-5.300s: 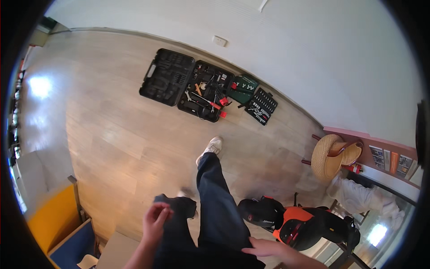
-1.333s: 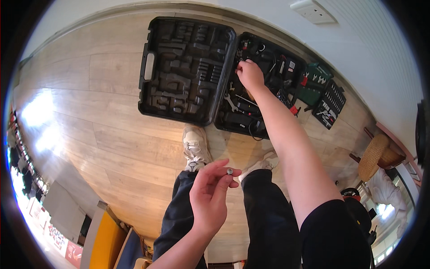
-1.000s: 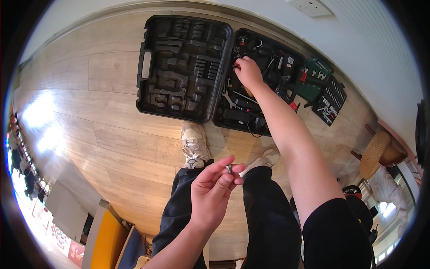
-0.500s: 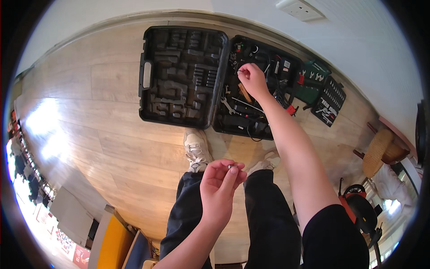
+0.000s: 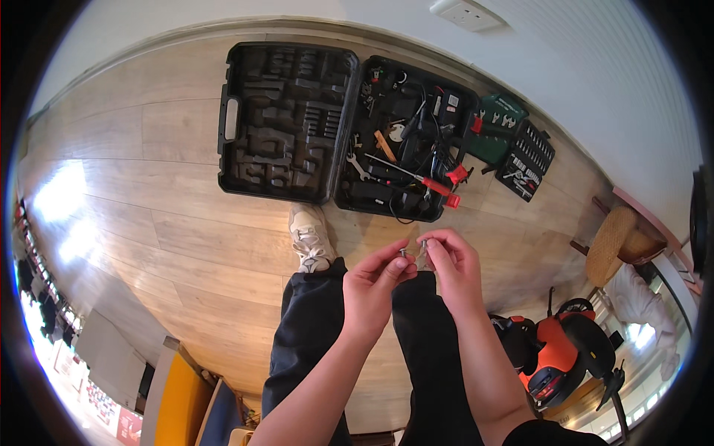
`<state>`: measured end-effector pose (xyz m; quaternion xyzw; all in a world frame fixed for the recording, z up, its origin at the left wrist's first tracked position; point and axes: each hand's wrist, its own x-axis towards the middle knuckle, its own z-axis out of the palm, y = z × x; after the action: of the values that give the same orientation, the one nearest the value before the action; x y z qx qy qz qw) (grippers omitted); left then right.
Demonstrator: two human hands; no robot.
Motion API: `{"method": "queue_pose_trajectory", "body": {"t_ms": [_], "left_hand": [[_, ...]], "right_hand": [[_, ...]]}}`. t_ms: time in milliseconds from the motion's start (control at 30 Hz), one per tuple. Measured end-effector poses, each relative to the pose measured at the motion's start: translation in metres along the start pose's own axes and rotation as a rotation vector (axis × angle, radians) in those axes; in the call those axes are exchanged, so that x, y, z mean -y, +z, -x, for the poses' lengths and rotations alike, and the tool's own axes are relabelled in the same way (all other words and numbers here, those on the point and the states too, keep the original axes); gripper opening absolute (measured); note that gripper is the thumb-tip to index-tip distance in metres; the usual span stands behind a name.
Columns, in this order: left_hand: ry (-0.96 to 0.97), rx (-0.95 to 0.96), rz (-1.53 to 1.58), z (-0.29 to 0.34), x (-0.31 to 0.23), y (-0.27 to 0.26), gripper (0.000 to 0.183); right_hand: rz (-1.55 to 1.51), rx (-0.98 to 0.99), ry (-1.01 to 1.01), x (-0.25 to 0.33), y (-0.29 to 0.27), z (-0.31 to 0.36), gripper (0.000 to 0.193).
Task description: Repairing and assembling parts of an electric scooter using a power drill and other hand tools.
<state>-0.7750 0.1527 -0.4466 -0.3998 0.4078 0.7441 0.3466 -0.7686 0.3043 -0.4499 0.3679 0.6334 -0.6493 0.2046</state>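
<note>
Above my knees, my left hand (image 5: 372,288) is closed in a pinch on a small metal screw (image 5: 403,253). Close beside it, my right hand (image 5: 455,269) pinches another small metal piece (image 5: 424,243), which looks like a screw or bolt; its exact kind is too small to tell. The fingertips of both hands nearly meet. Beyond them on the floor lies an opened black tool case (image 5: 335,195). Its right half holds loose tools, among them a wrench (image 5: 358,168), a red-handled screwdriver (image 5: 439,190) and a wooden-handled tool (image 5: 384,146).
Right of the case lie a green tool holder (image 5: 491,149) with wrenches and a black bit set (image 5: 528,160). A wall with a socket (image 5: 468,13) runs behind. An orange and black wheeled machine (image 5: 554,353) and a woven seat (image 5: 611,241) stand at the right.
My right hand has come back from the tool case to beside my left, with a small metal piece in its fingers. The view has shifted a little.
</note>
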Motion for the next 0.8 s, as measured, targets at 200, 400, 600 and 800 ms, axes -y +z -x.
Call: {"method": "queue_pose_trajectory", "body": {"t_ms": [200, 400, 600, 800], "left_hand": [[0.001, -0.016, -0.008, 0.003, 0.011, 0.001, 0.034], [0.06, 0.006, 0.018, 0.006, 0.013, 0.006, 0.034], [0.103, 0.017, 0.012, 0.005, 0.013, 0.008, 0.033], [0.116, 0.018, 0.013, 0.005, 0.011, 0.012, 0.034]], "right_hand": [[0.119, 0.073, -0.132, -0.005, -0.003, 0.002, 0.011], [0.189, 0.101, -0.264, -0.004, -0.011, -0.002, 0.011], [0.136, 0.105, -0.286, 0.0, -0.011, -0.002, 0.012], [0.12, 0.143, -0.323, 0.001, -0.015, -0.005, 0.013]]}}
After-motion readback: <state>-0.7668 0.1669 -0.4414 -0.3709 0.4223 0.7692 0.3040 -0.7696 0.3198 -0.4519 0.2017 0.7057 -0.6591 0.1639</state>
